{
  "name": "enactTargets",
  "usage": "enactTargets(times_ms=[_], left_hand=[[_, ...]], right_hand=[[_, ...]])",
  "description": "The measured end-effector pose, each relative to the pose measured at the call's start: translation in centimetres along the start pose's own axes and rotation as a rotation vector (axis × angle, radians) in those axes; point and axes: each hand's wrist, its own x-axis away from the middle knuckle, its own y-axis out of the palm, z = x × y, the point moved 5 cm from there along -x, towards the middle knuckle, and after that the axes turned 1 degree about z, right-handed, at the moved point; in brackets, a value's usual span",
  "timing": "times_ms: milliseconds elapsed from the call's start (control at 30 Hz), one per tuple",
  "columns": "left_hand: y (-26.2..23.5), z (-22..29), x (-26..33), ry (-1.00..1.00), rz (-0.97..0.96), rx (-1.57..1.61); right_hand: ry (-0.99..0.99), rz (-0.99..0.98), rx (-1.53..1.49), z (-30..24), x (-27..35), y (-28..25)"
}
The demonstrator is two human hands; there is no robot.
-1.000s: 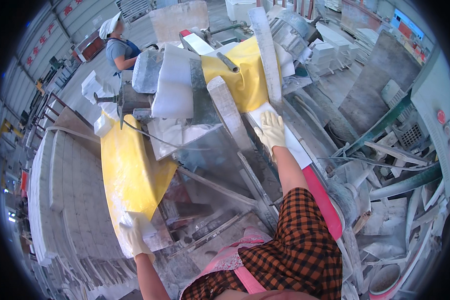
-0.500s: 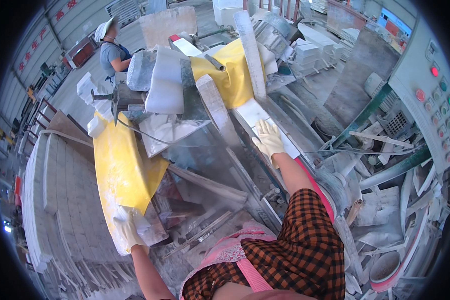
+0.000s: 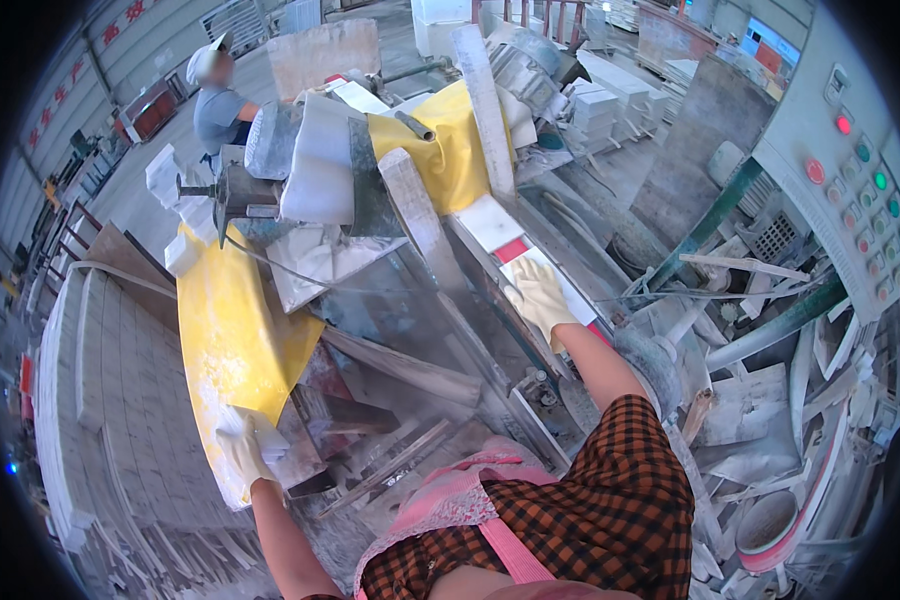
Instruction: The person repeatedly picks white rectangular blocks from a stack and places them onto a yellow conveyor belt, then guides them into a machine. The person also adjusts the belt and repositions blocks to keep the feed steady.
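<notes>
Two slabs (image 3: 488, 222), one red belt (image 3: 511, 250); right grip (image 3: 538, 300) spread flat on the nearer. Left grip (image 3: 242, 452)'s at tiles (image 3: 271, 440), can't tell if clutching.

grey panelled wall (image 3: 153, 58) (red lettering (image 3: 113, 33) high up) beyond pale floor (image 3: 130, 167)

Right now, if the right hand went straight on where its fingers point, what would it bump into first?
Along the red belt, the right hand would probably meet the next white slab first, across a short bare red gap. Depth is unclear, so it might slide over its top.
</notes>
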Motion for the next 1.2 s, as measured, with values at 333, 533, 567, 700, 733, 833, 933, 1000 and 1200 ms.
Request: enactTargets(times_ms=[333, 533, 567, 700, 733, 833, 933, 1000, 1200], left_hand=[[0.2, 0.3, 0.4, -0.197, -0.119, 0.09], [0.2, -5.1, -4.3, -0.075, -0.054, -0.205], [0.1, -5.6, -4.9, -0.056, -0.045, -0.268], [-0.3, -4.6, -4.0, -0.117, -0.041, -0.294], [-0.4, -3.6, -3.1, -0.145, -0.046, -0.285], [-0.2, 0.1, 0.3, -0.23, -0.061, -0.096], [0.2, 2.8, 2.0, -0.264, -0.083, -0.002], [0.2, 3.7, 2.1, -0.258, -0.08, -0.028], [-0.1, 3.0, 2.5, -0.266, -0.146, 0.124]], right_hand=[[-0.002, 0.147, 0.015, -1.4, -11.7, 1.6], [0.105, -0.016, 0.074, -2.2, -16.4, 5.9], [0.119, -0.025, 0.06, -2.1, -16.8, 6.3], [0.129, -0.053, 0.05, -1.7, -17.7, 7.3], [0.13, -0.053, 0.05, -1.7, -17.8, 7.4], [0.138, -0.025, 0.067, -1.5, -17.8, 7.4], [0.159, -0.099, 0.068, -1.5, -17.3, 7.5], [0.159, -0.121, 0.054, -1.5, -16.6, 7.1], [0.121, -0.093, 0.041, -0.8, -12.4, 5.2]])
